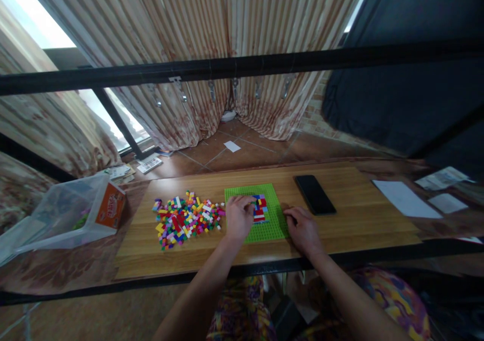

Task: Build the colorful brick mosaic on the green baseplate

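Joined bricks (260, 211) on a green board (266, 234), just below mid-frame.
Right hand (303, 231) loosely curled at the board's right edge; whether I grip it, cannot tell. Left hand (239, 217) bent over its left side, fingertips at the joined bricks; a pinched piece, cannot tell. Loose bricks (189, 219) heaped left of centre, phone (315, 195) right of centre. Curtains (189, 23) at top.
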Action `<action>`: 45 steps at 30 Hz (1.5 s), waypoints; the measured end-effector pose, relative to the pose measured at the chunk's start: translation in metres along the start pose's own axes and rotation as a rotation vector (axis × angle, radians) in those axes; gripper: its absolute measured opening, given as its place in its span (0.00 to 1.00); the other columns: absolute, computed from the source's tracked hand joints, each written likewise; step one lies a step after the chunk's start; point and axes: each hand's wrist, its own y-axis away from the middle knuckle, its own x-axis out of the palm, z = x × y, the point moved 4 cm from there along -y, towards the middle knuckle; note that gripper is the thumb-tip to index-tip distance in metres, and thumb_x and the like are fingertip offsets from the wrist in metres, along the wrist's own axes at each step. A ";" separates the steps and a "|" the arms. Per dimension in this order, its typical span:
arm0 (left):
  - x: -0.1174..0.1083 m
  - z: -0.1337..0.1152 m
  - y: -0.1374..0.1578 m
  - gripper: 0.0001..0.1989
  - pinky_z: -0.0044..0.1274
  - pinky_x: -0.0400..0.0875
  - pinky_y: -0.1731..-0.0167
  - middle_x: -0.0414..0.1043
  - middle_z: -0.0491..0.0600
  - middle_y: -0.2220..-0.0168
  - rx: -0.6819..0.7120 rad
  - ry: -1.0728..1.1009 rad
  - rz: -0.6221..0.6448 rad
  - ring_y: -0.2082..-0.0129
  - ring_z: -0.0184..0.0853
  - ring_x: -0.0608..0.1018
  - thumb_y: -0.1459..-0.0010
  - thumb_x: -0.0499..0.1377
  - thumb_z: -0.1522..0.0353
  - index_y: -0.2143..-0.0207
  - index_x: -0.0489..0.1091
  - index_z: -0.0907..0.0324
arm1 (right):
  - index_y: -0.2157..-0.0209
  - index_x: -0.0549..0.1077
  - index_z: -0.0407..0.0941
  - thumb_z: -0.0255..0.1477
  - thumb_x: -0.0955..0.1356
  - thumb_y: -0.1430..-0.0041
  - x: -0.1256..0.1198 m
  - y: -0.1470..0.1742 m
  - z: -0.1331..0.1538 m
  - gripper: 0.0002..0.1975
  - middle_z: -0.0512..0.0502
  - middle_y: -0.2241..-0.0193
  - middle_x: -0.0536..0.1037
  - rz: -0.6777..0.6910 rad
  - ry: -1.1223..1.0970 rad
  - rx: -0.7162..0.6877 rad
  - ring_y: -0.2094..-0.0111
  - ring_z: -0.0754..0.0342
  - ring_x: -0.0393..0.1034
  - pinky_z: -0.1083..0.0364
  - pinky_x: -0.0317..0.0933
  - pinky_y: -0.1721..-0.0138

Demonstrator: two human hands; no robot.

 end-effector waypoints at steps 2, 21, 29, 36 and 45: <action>0.004 -0.001 0.002 0.12 0.31 0.67 0.56 0.80 0.45 0.65 -0.002 -0.010 -0.033 0.62 0.36 0.75 0.48 0.60 0.79 0.67 0.77 0.53 | 0.68 0.74 0.45 0.24 0.62 0.41 0.000 0.000 0.000 0.10 0.43 0.68 0.77 0.006 -0.002 0.001 0.63 0.49 0.71 0.50 0.65 0.59; 0.010 -0.018 0.004 0.11 0.46 0.48 0.45 0.78 0.51 0.61 0.156 -0.482 0.084 0.56 0.45 0.69 0.40 0.54 0.73 0.65 0.75 0.52 | 0.68 0.74 0.46 0.25 0.62 0.41 0.002 0.000 -0.003 0.10 0.44 0.67 0.77 0.005 0.010 -0.003 0.63 0.49 0.71 0.50 0.65 0.59; 0.005 -0.009 0.006 0.08 0.39 0.55 0.51 0.78 0.46 0.61 0.003 -0.304 -0.019 0.59 0.40 0.71 0.40 0.57 0.69 0.67 0.76 0.50 | 0.67 0.74 0.45 0.25 0.62 0.42 0.002 0.001 -0.004 0.10 0.43 0.67 0.77 0.003 0.006 -0.005 0.63 0.49 0.71 0.50 0.65 0.59; 0.010 -0.002 0.010 0.07 0.34 0.59 0.56 0.78 0.47 0.61 -0.084 -0.160 -0.129 0.59 0.39 0.71 0.42 0.60 0.69 0.68 0.78 0.50 | 0.67 0.74 0.46 0.24 0.62 0.41 0.001 0.001 -0.002 0.10 0.44 0.67 0.77 0.002 0.007 -0.010 0.63 0.49 0.71 0.50 0.65 0.60; 0.011 -0.004 0.012 0.08 0.36 0.57 0.53 0.78 0.47 0.59 -0.010 -0.249 -0.094 0.57 0.40 0.70 0.40 0.57 0.69 0.68 0.77 0.51 | 0.67 0.74 0.46 0.25 0.61 0.41 0.000 0.001 -0.001 0.10 0.44 0.67 0.77 0.002 0.019 -0.004 0.63 0.49 0.71 0.50 0.65 0.59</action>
